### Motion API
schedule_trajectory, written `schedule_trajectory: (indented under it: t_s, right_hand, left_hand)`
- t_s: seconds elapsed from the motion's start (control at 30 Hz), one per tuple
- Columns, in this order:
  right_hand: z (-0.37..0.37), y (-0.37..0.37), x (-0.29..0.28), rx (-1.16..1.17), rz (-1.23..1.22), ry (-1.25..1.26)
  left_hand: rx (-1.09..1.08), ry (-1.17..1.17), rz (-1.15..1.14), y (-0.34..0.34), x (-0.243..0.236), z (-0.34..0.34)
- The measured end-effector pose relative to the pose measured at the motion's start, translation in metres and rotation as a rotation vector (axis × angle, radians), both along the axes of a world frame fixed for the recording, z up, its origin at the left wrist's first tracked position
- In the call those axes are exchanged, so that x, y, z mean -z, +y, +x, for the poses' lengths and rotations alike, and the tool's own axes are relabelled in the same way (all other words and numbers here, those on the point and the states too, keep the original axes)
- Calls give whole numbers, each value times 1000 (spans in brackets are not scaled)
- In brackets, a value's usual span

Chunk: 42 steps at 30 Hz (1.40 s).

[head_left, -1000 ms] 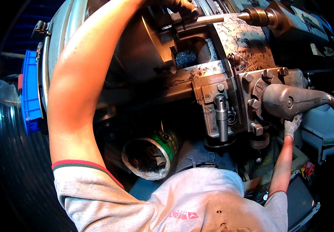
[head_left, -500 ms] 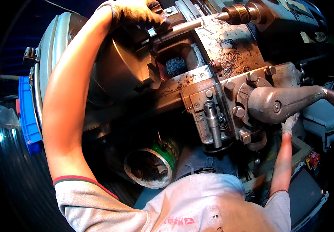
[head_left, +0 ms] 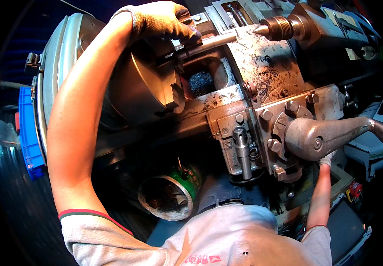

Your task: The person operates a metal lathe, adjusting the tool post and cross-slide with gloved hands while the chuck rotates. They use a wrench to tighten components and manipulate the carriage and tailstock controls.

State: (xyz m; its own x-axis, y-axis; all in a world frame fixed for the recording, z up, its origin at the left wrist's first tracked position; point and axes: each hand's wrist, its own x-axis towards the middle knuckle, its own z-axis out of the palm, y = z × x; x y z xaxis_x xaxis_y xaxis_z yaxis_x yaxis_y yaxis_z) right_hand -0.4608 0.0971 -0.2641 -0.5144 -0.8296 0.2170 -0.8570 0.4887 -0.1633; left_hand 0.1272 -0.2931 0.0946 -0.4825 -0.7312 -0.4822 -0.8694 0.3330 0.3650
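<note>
Beside the silvery metal rod, our gloved left hand curled, hold unclear like our gloved right hand's, as the bolted steel tool post backed towards us, likely gaining clearance.

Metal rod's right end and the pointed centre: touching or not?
Apart. The head view shows a visible gap between the right end of the metal rod and the tip of the pointed centre.

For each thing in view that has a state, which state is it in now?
Left hand: gloved, fingers at the metal rod
Right hand: gloved, partly hidden by the lever
Metal rod: apart from the pointed centre
Green bucket: open, things inside
Metal plate: strewn with dark bits
</note>
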Motion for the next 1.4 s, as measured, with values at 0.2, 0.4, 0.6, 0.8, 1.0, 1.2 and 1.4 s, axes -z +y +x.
schedule_trajectory:
  t_s: [0.2, 0.4, 0.6, 0.8, 1.0, 1.2, 1.4]
  right_hand:
    - [4, 0, -2, 18, 8, 2]
    - [5, -1, -4, 17, 11, -1]
    - [9, -1, -2, 20, 14, -5]
    - [12, 3, 1, 23, 15, -7]
    - [10, 1, 0, 22, 5, -13]
    - [7, -6, 2, 4, -4, -50]
    - [10, -19, -8, 88, -62, -239]
  left_hand:
    - [46, 39, -21, -5, 6, 5]
    - [-20, 17, 13, 2, -1, -1]
    - [2, 32, 18, 1, 0, 1]
    - [-5, 13, -10, 0, 1, 0]
    - [-5, -38, -20, 1, -3, -6]
    - [44, 4, -283, 14, -7, -4]
    - [-39, 91, -290, 60, -116, 13]
